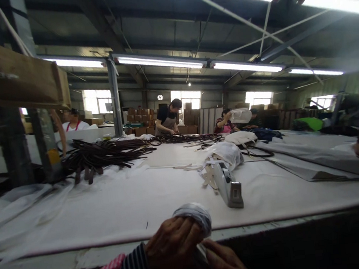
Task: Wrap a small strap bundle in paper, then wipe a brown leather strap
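At the table's near edge, my left hand [174, 242] is closed around a white-and-grey rolled bundle [194, 213] with a shiny, plastic-like surface. My right hand [226, 262] is just below it, its fingers pinched against a pale greyish piece [201, 252]. Whether that piece belongs to the bundle cannot be made out. A grey tape dispenser [233, 191] stands on the table ahead and to the right of my hands. Behind it lie paper scraps [209, 178] and a white plastic-wrapped item [226, 153].
White sheeting covers the wide table [111, 214]. Dark straps [104, 155] are heaped at the left beside a metal post [47, 144]. Overhead at left hangs a brown box [13, 75]. Grey fabric [313, 159] lies at right. Co-workers, including a person [166, 118], are across the table.
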Available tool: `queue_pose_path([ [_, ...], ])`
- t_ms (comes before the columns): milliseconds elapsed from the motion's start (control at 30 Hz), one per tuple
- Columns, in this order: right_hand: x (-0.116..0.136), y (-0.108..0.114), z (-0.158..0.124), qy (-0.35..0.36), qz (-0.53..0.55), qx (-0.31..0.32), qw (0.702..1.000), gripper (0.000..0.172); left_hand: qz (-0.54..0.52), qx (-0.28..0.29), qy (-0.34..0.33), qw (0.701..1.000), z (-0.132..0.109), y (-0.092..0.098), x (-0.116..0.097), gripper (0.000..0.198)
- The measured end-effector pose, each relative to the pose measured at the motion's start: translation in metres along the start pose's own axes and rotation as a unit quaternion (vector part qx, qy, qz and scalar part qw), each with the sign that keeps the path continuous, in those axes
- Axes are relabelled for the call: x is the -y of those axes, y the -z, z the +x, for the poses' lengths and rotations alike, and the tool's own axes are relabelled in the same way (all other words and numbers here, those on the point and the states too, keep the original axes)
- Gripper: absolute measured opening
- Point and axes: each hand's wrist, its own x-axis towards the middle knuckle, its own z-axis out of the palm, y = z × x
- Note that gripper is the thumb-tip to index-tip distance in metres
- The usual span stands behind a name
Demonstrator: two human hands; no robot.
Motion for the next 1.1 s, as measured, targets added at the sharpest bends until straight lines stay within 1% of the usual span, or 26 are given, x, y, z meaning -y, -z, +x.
queue_pose_path([
  [33,0.004,0.004,0.004,-0.009,0.021,0.010,1.000,0.048,0.011,0.035,-0.023,0.999,0.005,0.006,0.004,0.037],
  [100,0.014,0.012,0.011,-0.010,0.051,0.032,0.998,0.050,-0.013,0.116,-0.055,0.992,0.022,0.018,0.017,0.034],
  [133,0.020,0.015,0.015,-0.004,0.051,0.045,0.998,0.047,-0.020,0.135,-0.060,0.989,0.032,0.023,0.025,0.031],
  [167,0.026,0.017,0.020,0.005,0.038,0.045,0.998,0.043,-0.024,0.141,-0.063,0.988,0.043,0.026,0.032,0.026],
  [233,0.035,0.019,0.030,0.009,0.000,0.042,0.999,0.040,-0.036,0.128,-0.015,0.991,0.061,0.029,0.046,0.024],
  [300,0.038,0.017,0.039,0.005,-0.008,0.041,0.999,0.043,-0.075,0.085,0.082,0.990,0.076,0.031,0.055,0.020],
  [333,0.037,0.015,0.043,0.001,0.006,0.046,0.999,0.045,-0.109,0.055,0.140,0.983,0.083,0.032,0.056,0.019],
  [400,0.032,0.009,0.047,-0.013,0.046,0.058,0.997,0.047,-0.195,-0.005,0.248,0.949,0.093,0.035,0.056,0.018],
  [467,0.025,0.002,0.047,-0.035,0.080,0.063,0.994,0.048,-0.286,-0.053,0.325,0.900,0.100,0.036,0.055,0.021],
  [533,0.021,-0.004,0.043,-0.051,0.102,0.054,0.992,0.047,-0.375,-0.099,0.376,0.842,0.104,0.035,0.056,0.027],
  [600,0.022,-0.008,0.036,-0.059,0.109,0.039,0.992,0.046,-0.447,-0.143,0.420,0.777,0.105,0.033,0.059,0.033],
  [633,0.024,-0.009,0.032,-0.060,0.102,0.028,0.993,0.045,-0.471,-0.161,0.436,0.750,0.104,0.032,0.061,0.035],
  [667,0.027,-0.011,0.028,-0.060,0.088,0.017,0.994,0.046,-0.483,-0.171,0.446,0.734,0.103,0.032,0.062,0.036],
  [700,0.031,-0.012,0.024,-0.058,0.068,0.005,0.996,0.047,-0.481,-0.172,0.449,0.733,0.102,0.031,0.062,0.036],
  [733,0.035,-0.013,0.021,-0.053,0.046,-0.005,0.998,0.047,-0.465,-0.159,0.443,0.750,0.099,0.030,0.062,0.033],
  [767,0.039,-0.014,0.018,-0.047,0.026,-0.012,0.998,0.047,-0.432,-0.133,0.427,0.783,0.095,0.030,0.061,0.030],
  [800,0.043,-0.014,0.016,-0.042,0.009,-0.017,0.999,0.047,-0.382,-0.095,0.398,0.829,0.091,0.029,0.059,0.026],
  [867,0.051,-0.011,0.012,-0.035,-0.014,-0.018,0.999,0.044,-0.250,-0.005,0.299,0.921,0.080,0.026,0.054,0.022],
  [900,0.054,-0.008,0.011,-0.032,-0.017,-0.014,0.999,0.041,-0.189,0.041,0.238,0.952,0.074,0.025,0.051,0.023],
  [933,0.057,-0.004,0.011,-0.030,-0.016,-0.008,0.999,0.041,-0.143,0.081,0.181,0.970,0.067,0.024,0.049,0.023],
  [967,0.059,0.000,0.011,-0.029,-0.010,-0.001,1.000,0.044,-0.114,0.117,0.136,0.977,0.061,0.023,0.047,0.023],
  [1000,0.062,0.006,0.011,-0.030,0.000,0.005,1.000,0.048,-0.100,0.150,0.106,0.978,0.056,0.022,0.045,0.023],
  [1033,0.064,0.012,0.012,-0.033,0.010,0.012,0.999,0.053,-0.094,0.183,0.089,0.974,0.051,0.022,0.044,0.025],
  [1100,0.068,0.024,0.015,-0.037,0.010,0.022,0.999,0.057,-0.084,0.246,0.076,0.963,0.044,0.024,0.041,0.031],
])
